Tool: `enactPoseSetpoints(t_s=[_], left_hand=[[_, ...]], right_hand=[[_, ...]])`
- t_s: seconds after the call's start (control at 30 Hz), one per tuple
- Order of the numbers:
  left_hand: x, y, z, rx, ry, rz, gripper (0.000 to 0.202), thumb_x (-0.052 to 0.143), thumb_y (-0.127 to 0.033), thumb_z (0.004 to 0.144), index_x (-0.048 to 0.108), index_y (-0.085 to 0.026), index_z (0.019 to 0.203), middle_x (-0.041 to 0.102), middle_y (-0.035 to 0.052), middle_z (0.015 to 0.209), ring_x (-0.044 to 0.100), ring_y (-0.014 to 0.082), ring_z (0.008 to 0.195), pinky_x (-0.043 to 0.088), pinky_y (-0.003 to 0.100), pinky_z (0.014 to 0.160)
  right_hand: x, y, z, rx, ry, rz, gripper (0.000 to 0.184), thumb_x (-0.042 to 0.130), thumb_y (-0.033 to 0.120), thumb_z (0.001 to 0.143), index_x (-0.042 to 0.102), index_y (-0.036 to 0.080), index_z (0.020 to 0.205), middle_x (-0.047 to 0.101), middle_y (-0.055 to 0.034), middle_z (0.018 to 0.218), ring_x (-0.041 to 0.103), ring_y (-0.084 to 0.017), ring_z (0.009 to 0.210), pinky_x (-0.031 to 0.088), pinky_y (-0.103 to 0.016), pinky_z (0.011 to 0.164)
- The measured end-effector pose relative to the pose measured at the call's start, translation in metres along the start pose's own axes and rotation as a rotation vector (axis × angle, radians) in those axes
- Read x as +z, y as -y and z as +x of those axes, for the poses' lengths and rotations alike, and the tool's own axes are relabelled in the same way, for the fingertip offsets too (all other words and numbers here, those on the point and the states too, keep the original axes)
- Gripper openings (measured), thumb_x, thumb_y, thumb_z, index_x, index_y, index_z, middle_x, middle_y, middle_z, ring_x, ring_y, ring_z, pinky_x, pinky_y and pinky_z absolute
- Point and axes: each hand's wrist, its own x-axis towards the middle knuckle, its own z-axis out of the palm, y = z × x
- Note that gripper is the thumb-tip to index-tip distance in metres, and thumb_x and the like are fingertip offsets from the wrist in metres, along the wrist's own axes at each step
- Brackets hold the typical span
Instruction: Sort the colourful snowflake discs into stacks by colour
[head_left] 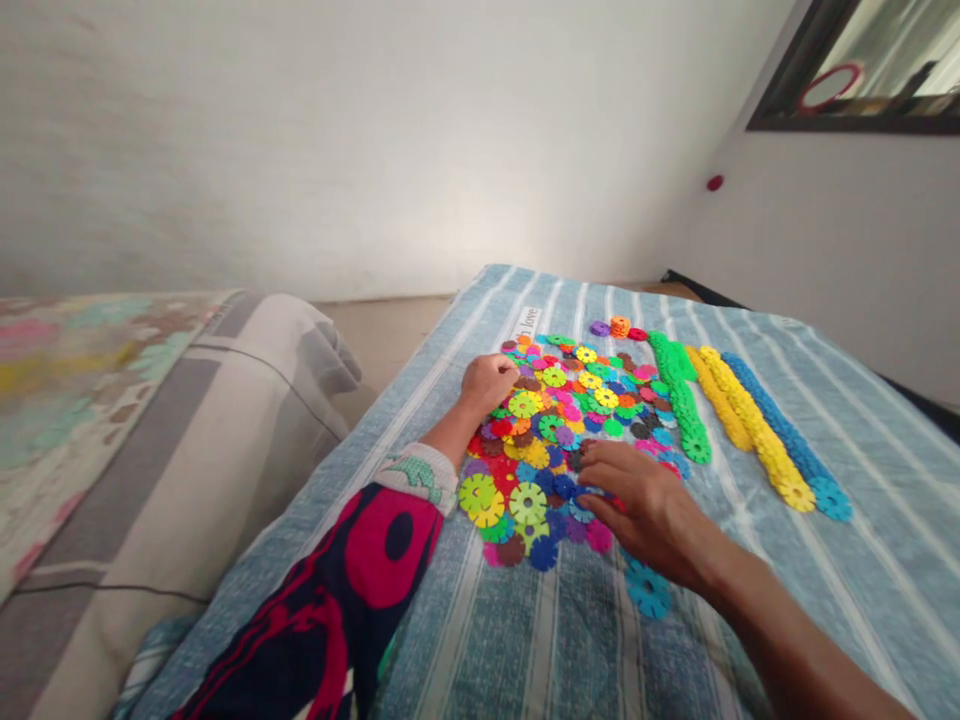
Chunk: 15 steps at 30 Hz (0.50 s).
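Observation:
A spread pile of notched plastic snowflake discs (525, 500) in many colours lies on the striped cloth. My left hand (487, 382) rests at the pile's left edge, fingers curled together; whatever they may grip is hidden. Over the right front of the pile is my right hand (637, 500), its thumb apart from the bent fingers, which touch or hover just above discs. I see nothing held in it. Light blue discs (649, 588) lie on the cloth just below that hand, partly covered by it.
Overlapping rows of green discs (681, 400), yellow discs (757, 430) and blue discs (787, 430) lie on the right. Small stacks, including orange discs (619, 326), sit behind the pile. A grey-and-white draped cover (247, 430) stands left, across a gap.

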Motion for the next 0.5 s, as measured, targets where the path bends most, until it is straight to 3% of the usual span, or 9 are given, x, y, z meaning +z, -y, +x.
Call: enactPoseSetpoints(t_s=[0.27, 0.5], left_hand=[[0.0, 0.001, 0.002, 0.001, 0.012, -0.015, 0.024, 0.053, -0.027, 0.071, 0.074, -0.016, 0.074, 0.072, 0.005, 0.074, 0.064, 0.0186, 0.072, 0.045, 0.027, 0.067], [-0.001, 0.001, 0.002, 0.004, 0.004, -0.009, 0.023, 0.053, -0.029, 0.071, 0.074, -0.018, 0.075, 0.073, 0.0036, 0.073, 0.063, 0.0181, 0.072, 0.045, 0.026, 0.067]], right_hand=[[0.037, 0.037, 0.016, -0.049, 0.117, -0.046, 0.013, 0.054, 0.023, 0.091, 0.058, 0.019, 0.08, 0.059, -0.0067, 0.09, 0.053, -0.021, 0.09, 0.046, -0.037, 0.082], [0.037, 0.037, 0.011, -0.005, 0.103, -0.117, 0.013, 0.057, 0.022, 0.09, 0.058, 0.019, 0.077, 0.06, -0.0061, 0.086, 0.053, -0.02, 0.086, 0.045, -0.035, 0.079]])
